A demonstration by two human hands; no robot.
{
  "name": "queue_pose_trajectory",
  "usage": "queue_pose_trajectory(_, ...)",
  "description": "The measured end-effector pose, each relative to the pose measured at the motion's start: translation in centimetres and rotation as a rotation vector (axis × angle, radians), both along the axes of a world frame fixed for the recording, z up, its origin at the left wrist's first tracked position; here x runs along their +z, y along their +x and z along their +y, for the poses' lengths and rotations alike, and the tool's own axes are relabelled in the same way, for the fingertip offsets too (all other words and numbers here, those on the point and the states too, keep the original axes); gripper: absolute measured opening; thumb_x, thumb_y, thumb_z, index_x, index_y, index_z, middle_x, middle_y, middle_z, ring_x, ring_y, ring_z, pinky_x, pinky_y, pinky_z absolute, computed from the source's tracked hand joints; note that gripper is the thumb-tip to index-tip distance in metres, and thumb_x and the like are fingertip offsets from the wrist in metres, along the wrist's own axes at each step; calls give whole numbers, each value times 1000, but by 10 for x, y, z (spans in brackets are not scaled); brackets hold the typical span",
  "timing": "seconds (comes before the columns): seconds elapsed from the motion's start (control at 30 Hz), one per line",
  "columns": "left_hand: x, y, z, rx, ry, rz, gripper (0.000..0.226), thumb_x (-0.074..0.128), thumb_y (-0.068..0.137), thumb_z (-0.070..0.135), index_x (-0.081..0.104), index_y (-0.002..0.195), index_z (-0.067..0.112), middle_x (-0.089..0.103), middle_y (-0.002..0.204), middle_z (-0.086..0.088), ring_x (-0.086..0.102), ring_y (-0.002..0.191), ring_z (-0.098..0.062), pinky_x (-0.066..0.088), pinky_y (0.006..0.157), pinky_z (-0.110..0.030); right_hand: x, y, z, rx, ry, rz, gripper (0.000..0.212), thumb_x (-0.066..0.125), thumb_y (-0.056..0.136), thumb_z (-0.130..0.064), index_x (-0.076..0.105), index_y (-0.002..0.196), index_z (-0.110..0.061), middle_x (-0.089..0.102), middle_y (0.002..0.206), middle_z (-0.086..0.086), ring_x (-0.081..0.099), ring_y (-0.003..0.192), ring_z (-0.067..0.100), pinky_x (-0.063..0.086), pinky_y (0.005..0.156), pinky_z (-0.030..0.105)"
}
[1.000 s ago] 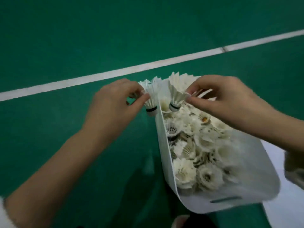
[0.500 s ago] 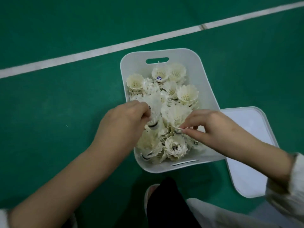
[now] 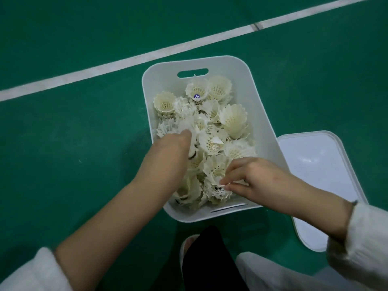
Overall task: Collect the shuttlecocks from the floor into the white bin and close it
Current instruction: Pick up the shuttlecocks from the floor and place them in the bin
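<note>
Plainly the shuttlecocks (image 3: 233, 120) lie heaped inside the white bin (image 3: 161, 85), whose lid (image 3: 315, 175) rests on the green floor (image 3: 84, 143) just beside it. The right hand (image 3: 254, 179) pinches a shuttlecock (image 3: 217, 171) by its skirt near the bin's front wall. The left hand (image 3: 168, 158) is sunk in the pile with its fingers hidden, so I cannot tell its grip. They look featherlight with brittle skirts, so the firm cork is probably a safer hold than the crushable feathers.

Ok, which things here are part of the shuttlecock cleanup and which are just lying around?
Job: white bin, shuttlecocks in it, lid beside it, left hand, right hand.
Just there: white court line, green floor, shoe.
</note>
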State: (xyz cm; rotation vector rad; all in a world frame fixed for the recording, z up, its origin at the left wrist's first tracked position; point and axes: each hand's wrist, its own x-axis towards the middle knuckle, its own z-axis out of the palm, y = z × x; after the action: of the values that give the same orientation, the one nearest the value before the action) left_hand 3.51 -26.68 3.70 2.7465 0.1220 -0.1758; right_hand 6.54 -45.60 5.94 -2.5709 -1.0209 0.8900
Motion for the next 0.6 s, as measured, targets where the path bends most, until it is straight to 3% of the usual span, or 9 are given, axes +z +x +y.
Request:
queue_pose_trajectory(0.07,-6,-1,-5,-22,-23,147,25,47,84,-3,37,75,18,44,65,3,41,57,-12,29,46,-23,-5,0,-1,-2,-20,21,24,56,89,-35,68,109,-29,61,109,-12,56,102,9,39,86,21)
queue_pose_trajectory(0.13,-11,3,-9,-55,-29,193,33,46,83,-3,32,68,23,42,63,6,36,55,-7,24,45,-21,-9,0,0,4,-39,42,23,58,89,-33,68,109,-29,60,110,-11,57,102,10,41,87,23)
queue_pose_trajectory(0.2,-12,9,-9,-72,-48,214,32,47,81,-4,38,65,22,50,66,4,42,58,-9,28,47,-21,-8,1,1,8,-44,36,23,58,89,-34,67,109,-29,60,110,-11,56,103,11,42,87,25)
queue_pose_trajectory(0.37,-4,7,-4,-149,-48,273,3,56,88,17,56,85,17,59,83,4,52,72,-11,38,57,-22,-6,2,5,31,-66,-45,23,55,90,-35,67,109,-30,61,111,-9,53,107,12,45,90,31)
queue_pose_trajectory(0.47,4,-1,2,-171,-10,223,18,54,89,33,58,102,21,58,99,7,52,88,-12,44,72,-28,-14,-4,14,67,-106,-12,24,54,90,-36,68,109,-29,62,112,-7,53,108,15,48,88,34)
queue_pose_trajectory(0.6,7,-7,8,-132,-37,190,19,48,92,29,57,106,20,61,103,4,55,92,-15,50,78,-36,-19,-5,26,70,-119,-54,26,52,91,-37,67,109,-26,66,107,-2,57,103,19,49,82,34)
